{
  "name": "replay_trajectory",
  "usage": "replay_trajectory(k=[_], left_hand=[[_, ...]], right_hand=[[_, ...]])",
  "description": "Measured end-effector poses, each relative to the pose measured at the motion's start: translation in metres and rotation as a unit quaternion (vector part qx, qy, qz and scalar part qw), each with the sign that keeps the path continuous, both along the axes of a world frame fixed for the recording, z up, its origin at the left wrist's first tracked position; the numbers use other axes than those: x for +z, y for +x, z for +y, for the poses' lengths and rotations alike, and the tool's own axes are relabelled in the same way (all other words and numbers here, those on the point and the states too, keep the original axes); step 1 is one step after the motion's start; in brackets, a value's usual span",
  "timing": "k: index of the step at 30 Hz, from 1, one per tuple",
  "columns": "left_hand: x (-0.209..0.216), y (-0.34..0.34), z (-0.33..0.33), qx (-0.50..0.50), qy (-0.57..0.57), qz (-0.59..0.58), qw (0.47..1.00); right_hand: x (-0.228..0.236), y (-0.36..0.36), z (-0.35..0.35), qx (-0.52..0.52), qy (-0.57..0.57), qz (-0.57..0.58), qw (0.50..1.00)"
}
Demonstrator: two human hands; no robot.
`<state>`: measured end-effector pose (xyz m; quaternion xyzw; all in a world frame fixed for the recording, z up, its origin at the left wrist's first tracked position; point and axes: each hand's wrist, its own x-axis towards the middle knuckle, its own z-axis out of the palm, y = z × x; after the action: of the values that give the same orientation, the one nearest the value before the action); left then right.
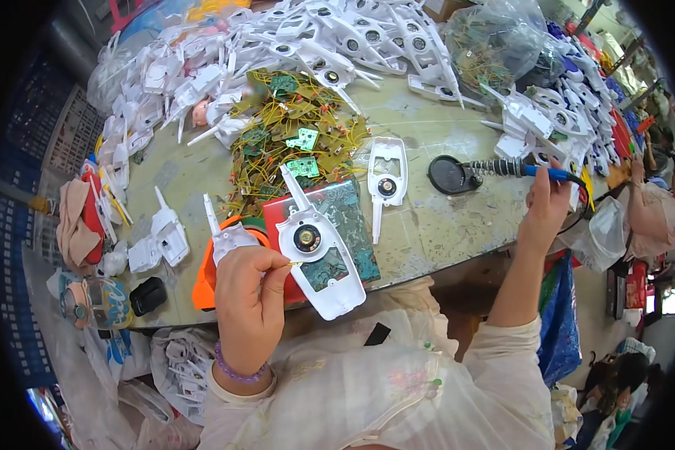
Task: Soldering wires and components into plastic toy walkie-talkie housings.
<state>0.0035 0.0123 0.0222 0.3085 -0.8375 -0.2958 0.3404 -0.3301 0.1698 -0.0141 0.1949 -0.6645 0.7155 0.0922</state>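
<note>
1. The grey-green counter (427, 232) carries everything.
2. A broad pile of white plastic handset shells (352, 37) covers its far side, apparently much work left.
3. Nearer, brown and green circuit boards with yellow wires (259, 161) lie heaped.
4. At the near edge, one white plastic shell with a long antenna (326, 240) rests on a red-and-green block (366, 232); its black round speaker (307, 238) is seated, but no board shows inside, so it looks part-finished.
5. The right hand's (544, 199) fingers close round a blue-handled soldering iron (531, 171), at its coiled metal holder (491, 168).
6. The left hand's (251, 292) fingers pinch a thin yellowish wire (291, 263) beside the speaker.
</note>
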Motion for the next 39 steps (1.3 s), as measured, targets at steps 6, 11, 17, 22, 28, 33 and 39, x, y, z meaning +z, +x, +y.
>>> replay_trajectory(k=[6,11,17,22,28,33,39], left_hand=[[0.001,-0.006,-0.006,-0.027,-0.048,0.006,0.998],[0.002,-0.005,-0.009,-0.022,-0.056,0.014,0.998],[0.003,-0.003,-0.016,-0.020,-0.075,-0.023,0.997],[0.003,-0.011,-0.020,-0.051,-0.101,-0.037,0.993],[0.002,-0.012,-0.020,-0.056,-0.125,-0.078,0.987],[0.006,-0.014,-0.019,-0.056,-0.133,-0.084,0.986],[0.001,-0.015,-0.019,-0.046,-0.105,-0.062,0.991]], right_hand=[[0.019,-0.031,0.021,0.032,0.134,-0.003,0.990],[0.047,-0.014,0.092,-0.310,0.210,0.185,0.909],[0.051,0.055,0.067,-0.049,-0.219,0.218,0.950],[0.035,0.092,0.025,0.245,-0.168,0.255,0.920],[0.033,0.119,-0.007,0.323,-0.084,0.240,0.912],[0.028,0.124,-0.017,0.356,-0.069,0.246,0.899],[0.029,0.126,-0.020,0.382,-0.037,0.255,0.887]])
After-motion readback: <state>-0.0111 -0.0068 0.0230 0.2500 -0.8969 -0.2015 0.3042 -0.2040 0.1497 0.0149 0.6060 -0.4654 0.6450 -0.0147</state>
